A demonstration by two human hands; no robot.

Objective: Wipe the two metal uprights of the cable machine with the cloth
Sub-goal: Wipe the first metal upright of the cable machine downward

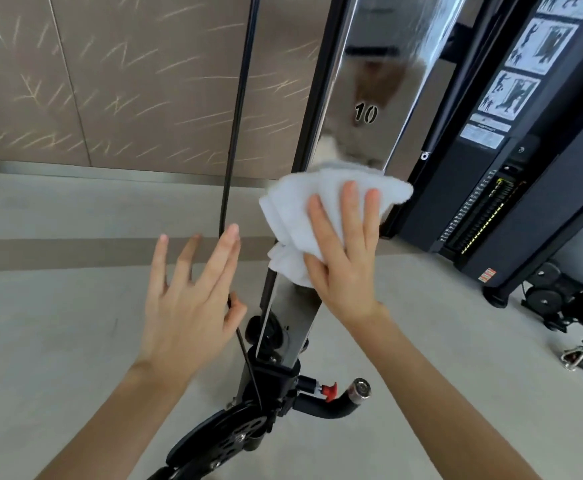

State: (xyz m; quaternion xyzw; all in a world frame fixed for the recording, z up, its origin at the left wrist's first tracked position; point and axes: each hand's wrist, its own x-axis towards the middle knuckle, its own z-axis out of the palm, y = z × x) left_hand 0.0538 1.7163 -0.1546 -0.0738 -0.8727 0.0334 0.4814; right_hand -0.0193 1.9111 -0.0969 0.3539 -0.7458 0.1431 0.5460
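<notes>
Pale floor [58,341] and brown wall panels [110,81] fill the left. Centre frame, the right hand [343,258] presses a crumpled white cloth [303,209] flat-fingered against the mirror-bright upright [369,98]; the left hand [193,289] hovers spread, holding nothing.

Setting: a gym or fitness room. Evidence noted: a polished metal upright [369,81] was stamped with the position number 10 [366,113]. A black cable [241,98] ran down beside it to a spoked pulley wheel [234,434] at the foot. A red-knobbed pull pin [329,391] sat on the carriage there. To the right stood a dark tower with a weight stack [473,216] and a placard [525,64] of exercise pictograms. Handle attachments [581,355] lay on the pale floor [58,323]. Brown patterned wall panels [127,81] stood behind; the finish looked commercial, not domestic.
</notes>
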